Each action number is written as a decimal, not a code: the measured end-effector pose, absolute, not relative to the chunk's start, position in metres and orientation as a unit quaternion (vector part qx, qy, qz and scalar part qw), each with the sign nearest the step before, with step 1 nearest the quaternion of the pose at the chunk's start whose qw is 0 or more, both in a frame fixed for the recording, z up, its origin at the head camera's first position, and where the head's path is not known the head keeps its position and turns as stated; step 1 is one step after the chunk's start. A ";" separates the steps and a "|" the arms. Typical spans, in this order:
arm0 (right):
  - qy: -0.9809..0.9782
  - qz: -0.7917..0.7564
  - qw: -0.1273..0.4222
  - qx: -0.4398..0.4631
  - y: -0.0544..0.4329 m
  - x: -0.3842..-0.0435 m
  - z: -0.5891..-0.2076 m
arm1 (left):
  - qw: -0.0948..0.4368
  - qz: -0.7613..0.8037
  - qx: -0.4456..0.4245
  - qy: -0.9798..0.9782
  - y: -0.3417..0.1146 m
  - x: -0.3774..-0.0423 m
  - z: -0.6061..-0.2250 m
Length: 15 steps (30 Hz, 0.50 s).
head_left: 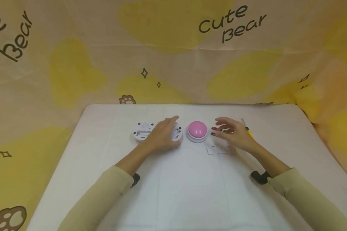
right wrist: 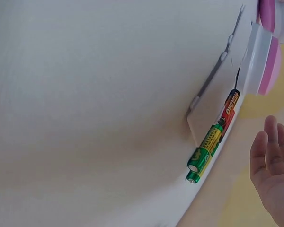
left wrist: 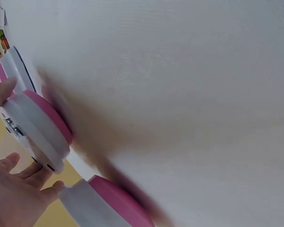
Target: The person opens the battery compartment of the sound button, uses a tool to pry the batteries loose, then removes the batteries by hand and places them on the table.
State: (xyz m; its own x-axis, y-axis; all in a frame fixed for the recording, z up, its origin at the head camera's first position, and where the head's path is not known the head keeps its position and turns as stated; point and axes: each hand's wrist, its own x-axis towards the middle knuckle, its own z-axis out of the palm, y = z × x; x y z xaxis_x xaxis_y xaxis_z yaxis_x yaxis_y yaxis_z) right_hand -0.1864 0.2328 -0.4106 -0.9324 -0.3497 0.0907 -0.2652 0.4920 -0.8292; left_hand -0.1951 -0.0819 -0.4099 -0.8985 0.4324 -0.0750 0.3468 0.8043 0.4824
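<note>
Three round pink-and-white push buttons stand in a row. My left hand (head_left: 164,133) holds the middle one (head_left: 177,134), which is upside down with its battery slot uncovered; thumb and fingers span its rim. Beside that hand lies another upturned button (head_left: 141,131), its slot also uncovered. The third button (head_left: 197,129) sits pink side up between my hands. My right hand (head_left: 234,133) hovers, fingers loosely extended, above several batteries, with red ones (right wrist: 230,109) and green-and-yellow ones (right wrist: 204,149) lying together. In the right wrist view the fingers stand apart from the batteries.
Flat white pieces (head_left: 215,150) lie in front of the batteries. A screwdriver (head_left: 249,132) with a yellow-and-black handle lies beyond my right hand. The white table (head_left: 188,192) meets a yellow patterned cloth (head_left: 173,64) at the back.
</note>
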 end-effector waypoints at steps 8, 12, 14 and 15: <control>0.871 -0.453 0.028 -0.191 0.239 -0.190 -0.405 | 0.107 0.221 0.232 0.941 -0.076 -0.199 -0.407; 0.874 -0.447 0.017 -0.191 0.242 -0.190 -0.403 | 0.101 0.198 0.243 0.944 -0.070 -0.203 -0.407; 0.874 -0.448 0.013 -0.190 0.243 -0.189 -0.402 | 0.097 0.196 0.248 0.944 -0.065 -0.205 -0.406; 0.873 -0.449 0.011 -0.190 0.243 -0.189 -0.401 | 0.094 0.198 0.251 0.943 -0.062 -0.206 -0.405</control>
State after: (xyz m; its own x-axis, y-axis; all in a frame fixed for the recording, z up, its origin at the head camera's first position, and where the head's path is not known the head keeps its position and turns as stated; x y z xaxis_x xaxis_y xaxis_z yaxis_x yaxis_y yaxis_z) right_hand -0.1893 0.2430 -0.4010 -0.9279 -0.3410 0.1507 -0.3207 0.5243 -0.7888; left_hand -0.2056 -0.0625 -0.4053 -0.8560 0.5111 -0.0784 0.4362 0.7952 0.4212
